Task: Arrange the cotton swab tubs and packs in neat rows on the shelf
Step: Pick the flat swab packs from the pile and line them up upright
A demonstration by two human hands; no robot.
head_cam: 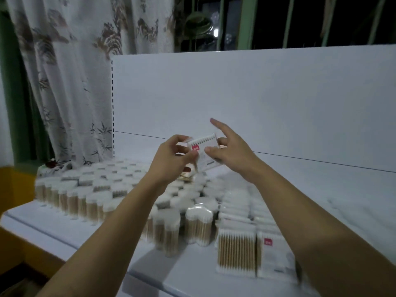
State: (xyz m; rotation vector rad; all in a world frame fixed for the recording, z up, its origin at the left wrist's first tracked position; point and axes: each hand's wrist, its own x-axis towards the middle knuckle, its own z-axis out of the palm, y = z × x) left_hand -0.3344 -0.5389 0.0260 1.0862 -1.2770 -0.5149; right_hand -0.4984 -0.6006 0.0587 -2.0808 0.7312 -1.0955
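Observation:
Above the white shelf I hold a flat cotton swab pack with a small red label, tilted. My left hand pinches its left edge with curled fingers. My right hand grips its right side with thumb and lower fingers, the index finger pointing up. Several clear tubs of wooden swabs stand in rows on the left and middle of the shelf. Flat packs stand in rows at the front right, one pack with a red label beside them.
The shelf's white back panel rises behind the goods. A patterned curtain hangs at the left, and a dark barred window is above the panel. Bare shelf surface lies to the right of the packs.

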